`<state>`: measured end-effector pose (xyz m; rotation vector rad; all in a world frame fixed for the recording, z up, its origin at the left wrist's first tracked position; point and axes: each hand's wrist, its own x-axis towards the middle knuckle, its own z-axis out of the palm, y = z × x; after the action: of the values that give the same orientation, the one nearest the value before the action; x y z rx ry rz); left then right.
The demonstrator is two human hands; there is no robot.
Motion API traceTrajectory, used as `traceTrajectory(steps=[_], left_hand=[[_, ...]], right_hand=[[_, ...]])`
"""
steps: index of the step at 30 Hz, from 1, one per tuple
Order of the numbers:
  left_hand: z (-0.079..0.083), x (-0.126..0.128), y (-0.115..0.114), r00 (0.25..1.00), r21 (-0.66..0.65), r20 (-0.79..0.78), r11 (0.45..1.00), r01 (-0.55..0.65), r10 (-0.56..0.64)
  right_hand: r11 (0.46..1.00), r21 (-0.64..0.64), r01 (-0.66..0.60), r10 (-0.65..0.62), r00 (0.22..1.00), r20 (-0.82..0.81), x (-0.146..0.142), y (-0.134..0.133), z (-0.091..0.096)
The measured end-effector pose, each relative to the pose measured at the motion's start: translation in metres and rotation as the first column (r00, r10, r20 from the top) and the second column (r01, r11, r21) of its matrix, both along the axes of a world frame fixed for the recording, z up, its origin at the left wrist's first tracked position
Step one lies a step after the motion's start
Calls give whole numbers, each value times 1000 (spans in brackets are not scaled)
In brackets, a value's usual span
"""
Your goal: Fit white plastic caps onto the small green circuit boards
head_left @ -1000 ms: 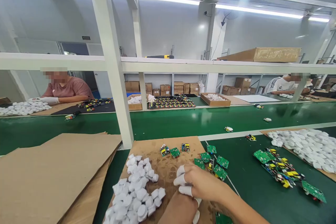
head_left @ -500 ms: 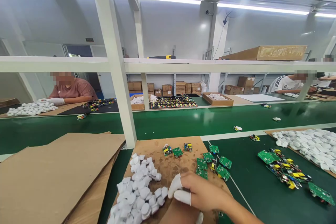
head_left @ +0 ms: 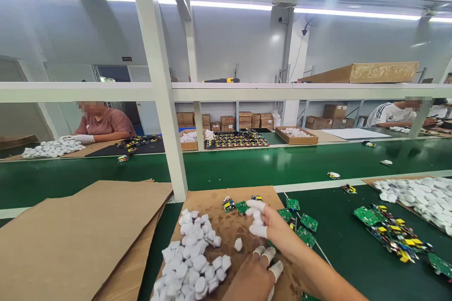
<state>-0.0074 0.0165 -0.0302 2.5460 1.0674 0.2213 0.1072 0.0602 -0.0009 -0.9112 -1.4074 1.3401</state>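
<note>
My right hand (head_left: 271, 225), with white finger cots, reaches over the brown cardboard sheet (head_left: 215, 202), its fingertips just beside a small green circuit board (head_left: 242, 207). A board with yellow parts (head_left: 229, 204) lies left of it, and more green boards (head_left: 309, 222) lie to the right. My left hand (head_left: 252, 280) rests low on the cardboard, fingers spread and cotted, nothing visible in them. Close by sit a single white moulded cap (head_left: 238, 244) and a heap of white caps (head_left: 194, 263).
Large cardboard sheets (head_left: 81, 240) lie to my left. A heap of boards (head_left: 391, 235) and a tray of white caps (head_left: 413, 197) sit on the green bench at right. Two co-workers (head_left: 102, 124) (head_left: 391, 114) sit beyond the conveyor belt (head_left: 268, 164).
My right hand has moved up and left towards the small boards. My left hand's fingers now show more fully. A single white cap now shows apart from the heap.
</note>
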Motion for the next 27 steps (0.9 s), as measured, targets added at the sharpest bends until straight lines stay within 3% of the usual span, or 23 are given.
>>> traceTrajectory(steps=[3,9,13,16,18,19,22,25,27], left_hand=[[-14,6,5,990,-21,-127,998,-58,55],[-42,6,13,983,1,-77,986,-166,165],[-28,-1,8,976,-77,-44,973,-216,213],[-7,-10,1,941,-159,278,975,-153,193],[4,-14,-2,836,-325,482,939,-110,264],[8,-15,-2,760,-453,559,890,-55,332],[14,-14,-1,483,-721,650,677,149,586],[21,-11,-1,249,-787,613,549,281,750],[28,-10,-3,186,-790,580,491,366,793]], right_hand=[[999,29,34,-33,999,-19,25,0,6],[986,63,155,-151,987,-54,60,-6,-12],[968,36,250,-245,964,-105,67,-6,-23],[962,17,273,-269,956,-121,69,-8,-23],[954,6,299,-294,943,-156,69,-10,-21],[950,-7,311,-307,933,-189,68,-11,-19],[952,-81,295,-306,901,-308,67,-16,-16],[959,-142,244,-280,887,-367,67,-18,-12],[960,-160,231,-275,888,-369,68,-19,-11]])
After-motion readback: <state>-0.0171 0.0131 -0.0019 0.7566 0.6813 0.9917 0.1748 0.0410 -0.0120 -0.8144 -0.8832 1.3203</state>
